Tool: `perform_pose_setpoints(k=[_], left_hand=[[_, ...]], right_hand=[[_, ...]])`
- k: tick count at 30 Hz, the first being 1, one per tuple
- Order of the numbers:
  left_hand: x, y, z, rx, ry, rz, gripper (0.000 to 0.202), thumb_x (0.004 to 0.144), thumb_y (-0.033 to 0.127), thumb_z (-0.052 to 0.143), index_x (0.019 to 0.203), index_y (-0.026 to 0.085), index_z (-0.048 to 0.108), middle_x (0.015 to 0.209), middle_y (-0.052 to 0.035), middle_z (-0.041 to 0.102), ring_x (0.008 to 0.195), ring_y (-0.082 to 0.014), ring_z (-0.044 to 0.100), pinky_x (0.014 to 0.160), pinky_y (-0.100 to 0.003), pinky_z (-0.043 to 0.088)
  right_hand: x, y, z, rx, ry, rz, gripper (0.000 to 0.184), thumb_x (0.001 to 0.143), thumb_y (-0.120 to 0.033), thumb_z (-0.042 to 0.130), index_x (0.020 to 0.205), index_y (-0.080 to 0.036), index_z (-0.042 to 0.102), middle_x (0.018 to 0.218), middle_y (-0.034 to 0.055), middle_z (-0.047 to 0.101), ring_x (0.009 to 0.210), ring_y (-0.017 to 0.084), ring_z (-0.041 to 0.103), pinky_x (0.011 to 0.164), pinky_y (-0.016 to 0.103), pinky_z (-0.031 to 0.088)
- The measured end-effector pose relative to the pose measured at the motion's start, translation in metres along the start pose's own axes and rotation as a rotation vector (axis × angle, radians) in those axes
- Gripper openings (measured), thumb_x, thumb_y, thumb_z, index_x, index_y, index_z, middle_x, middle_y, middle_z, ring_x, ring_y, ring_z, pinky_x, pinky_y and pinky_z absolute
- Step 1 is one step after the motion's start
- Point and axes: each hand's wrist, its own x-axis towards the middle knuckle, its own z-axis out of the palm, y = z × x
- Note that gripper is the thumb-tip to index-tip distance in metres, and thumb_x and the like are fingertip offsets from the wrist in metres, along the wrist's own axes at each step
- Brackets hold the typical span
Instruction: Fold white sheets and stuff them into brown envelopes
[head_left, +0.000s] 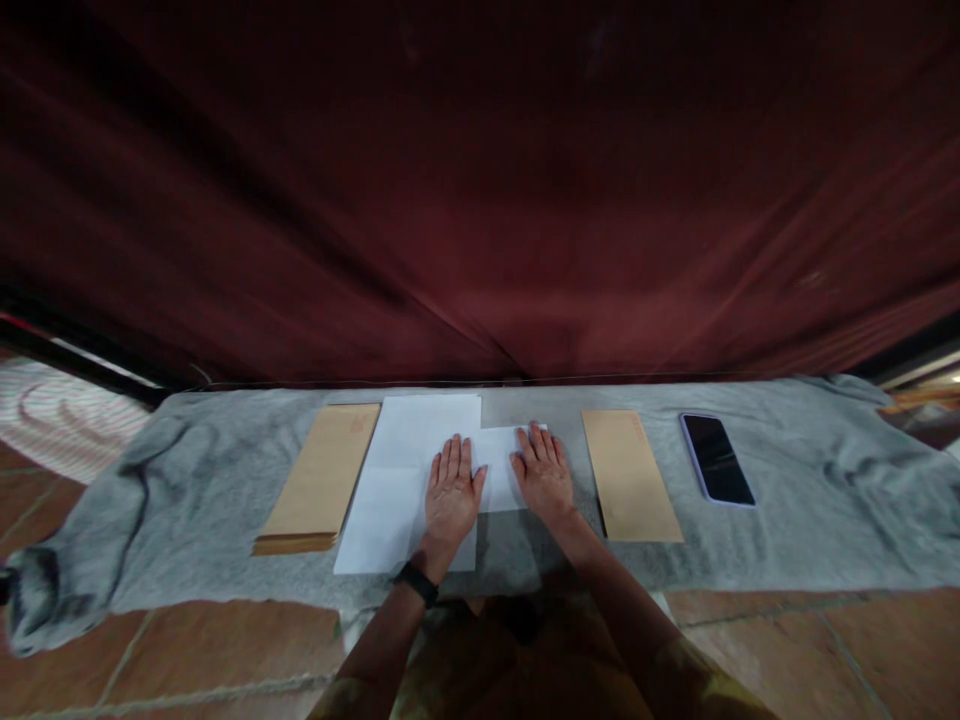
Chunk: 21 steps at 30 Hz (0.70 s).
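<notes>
My left hand (452, 493) lies flat, fingers stretched out, on the right edge of a stack of white paper sheets (397, 480). My right hand (543, 470) also lies flat and open, pressing on a smaller folded white sheet (496, 470) between the two hands. A black band sits on my left wrist. A stack of brown envelopes (321, 478) lies left of the white sheets. A single brown envelope (628, 474) lies just right of my right hand.
All of it rests on a grey cloth (810, 500) spread over a tiled floor (187, 650). A dark phone (716, 458) in a pale case lies right of the single envelope. A dark red curtain (480, 200) hangs behind.
</notes>
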Motion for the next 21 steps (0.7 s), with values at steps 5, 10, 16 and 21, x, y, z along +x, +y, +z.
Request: perform_pose_setpoints(k=[5,10,16,21], left_hand=[[-0.007,-0.004,-0.004,0.008,0.040,-0.023,0.061,0.104,0.042,0.033,0.154,0.009,0.036,0.155,-0.0195,0.043,0.148,-0.0311,0.035,0.120,-0.053,0.031],[-0.010,-0.007,-0.007,0.022,0.029,-0.050,0.060,0.103,0.040,0.033,0.152,0.007,0.038,0.155,-0.0196,0.044,0.149,-0.0316,0.033,0.121,-0.053,0.030],[-0.007,0.000,-0.012,0.079,-0.004,-0.104,0.057,0.103,0.035,0.035,0.149,0.003,0.042,0.156,-0.0214,0.041,0.149,-0.0338,0.033,0.122,-0.053,0.027],[-0.005,0.033,-0.010,0.025,-0.012,0.002,0.055,0.102,0.033,0.039,0.154,0.016,0.037,0.162,-0.0119,0.035,0.152,-0.0286,0.025,0.123,-0.052,0.027]], right_hand=[[-0.002,0.004,-0.005,-0.040,0.003,0.020,0.050,0.104,-0.037,0.042,0.150,-0.015,0.047,0.157,0.0181,0.041,0.140,0.032,0.042,0.116,0.051,0.029],[-0.004,0.010,-0.006,-0.077,-0.001,0.006,0.051,0.104,-0.037,0.041,0.151,-0.015,0.045,0.157,0.0188,0.041,0.139,0.033,0.043,0.115,0.052,0.030],[-0.006,0.015,0.000,-0.098,0.029,-0.014,0.052,0.104,-0.037,0.042,0.151,-0.016,0.045,0.156,0.0183,0.042,0.140,0.034,0.042,0.113,0.052,0.031],[-0.008,0.016,0.002,-0.085,0.018,-0.019,0.052,0.104,-0.036,0.043,0.152,-0.016,0.044,0.157,0.0186,0.040,0.141,0.034,0.041,0.114,0.052,0.030]])
